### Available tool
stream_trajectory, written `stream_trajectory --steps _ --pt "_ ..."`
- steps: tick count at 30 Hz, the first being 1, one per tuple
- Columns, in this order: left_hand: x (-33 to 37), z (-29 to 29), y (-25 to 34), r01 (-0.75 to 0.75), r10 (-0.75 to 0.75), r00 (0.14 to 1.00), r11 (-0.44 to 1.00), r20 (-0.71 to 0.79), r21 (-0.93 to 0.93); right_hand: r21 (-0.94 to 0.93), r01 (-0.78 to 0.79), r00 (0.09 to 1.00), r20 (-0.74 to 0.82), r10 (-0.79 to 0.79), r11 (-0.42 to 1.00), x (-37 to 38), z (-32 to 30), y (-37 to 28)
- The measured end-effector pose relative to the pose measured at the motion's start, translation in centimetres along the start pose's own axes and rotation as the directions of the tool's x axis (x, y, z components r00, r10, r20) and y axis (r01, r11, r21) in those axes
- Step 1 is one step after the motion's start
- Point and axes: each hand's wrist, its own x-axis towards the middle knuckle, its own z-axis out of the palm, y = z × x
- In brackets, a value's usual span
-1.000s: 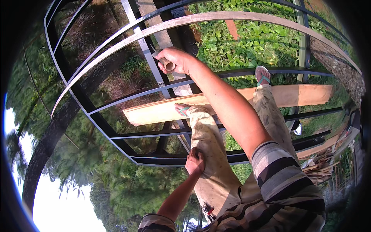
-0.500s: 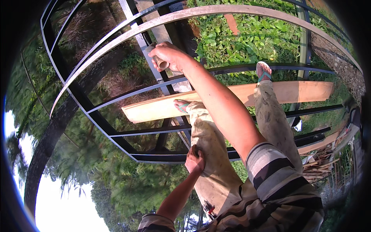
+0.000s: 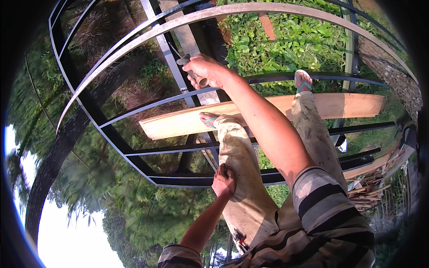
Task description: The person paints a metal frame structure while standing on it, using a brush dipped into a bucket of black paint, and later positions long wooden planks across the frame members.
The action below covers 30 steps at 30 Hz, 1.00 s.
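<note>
Greenery: we are seeing low, leafy green plants [image 3: 286,49] filling the ground at the far right.
Frame: a black metal frame of long bars [image 3: 187,182] is spreading beneath us from left to right, and greenery is showing through its gaps.
Strip: a long, pale grey-brown, narrow strip [image 3: 250,7] is crossing the far side; the lens is perhaps bending its look.
Plank: a flat, tan wooden plank [image 3: 174,126] is lying across the frame, nearer than the strip.
Footing: we are wearing stained beige trousers [image 3: 243,178] and green-strapped sandals [image 3: 304,84]; our left foot is resting at the plank, our right by a far bar.
Right hand: our right hand [image 3: 203,70] is reaching far and left, its fingers wrapping the tool's handle.
Left hand: our left hand [image 3: 223,181] is resting against the left trouser leg, clenched; we cannot tell whether anything is inside.
Tool: the hand tool with a tan, hollow-ended tube handle and a dark grey head [image 3: 202,83] is sitting in our right grip, far left of the plank; we cannot tell whether its head is touching metal.
Handling: we are judging it stiff, fairly light and perhaps slippery along the smooth tube; mid-handle, behind the head, is seeming the surest hold.
</note>
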Motion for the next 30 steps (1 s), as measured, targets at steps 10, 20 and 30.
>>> stream_trajectory --steps 10,20,30 --pt "0.2 -0.3 -0.2 -0.040 0.040 0.999 0.999 0.000 0.012 0.131 -0.104 0.991 0.092 0.092 0.986 -1.7 -4.2 7.1" --pt "-0.4 0.2 -0.3 -0.046 0.046 0.999 0.999 -0.028 -0.003 0.132 -0.222 0.974 0.072 0.214 0.966 -2.4 -6.6 10.0" --pt "-0.6 0.0 0.4 -0.031 0.031 0.999 0.999 -0.009 0.015 0.131 -0.388 0.921 0.092 0.379 0.912 -3.0 -9.7 10.6"
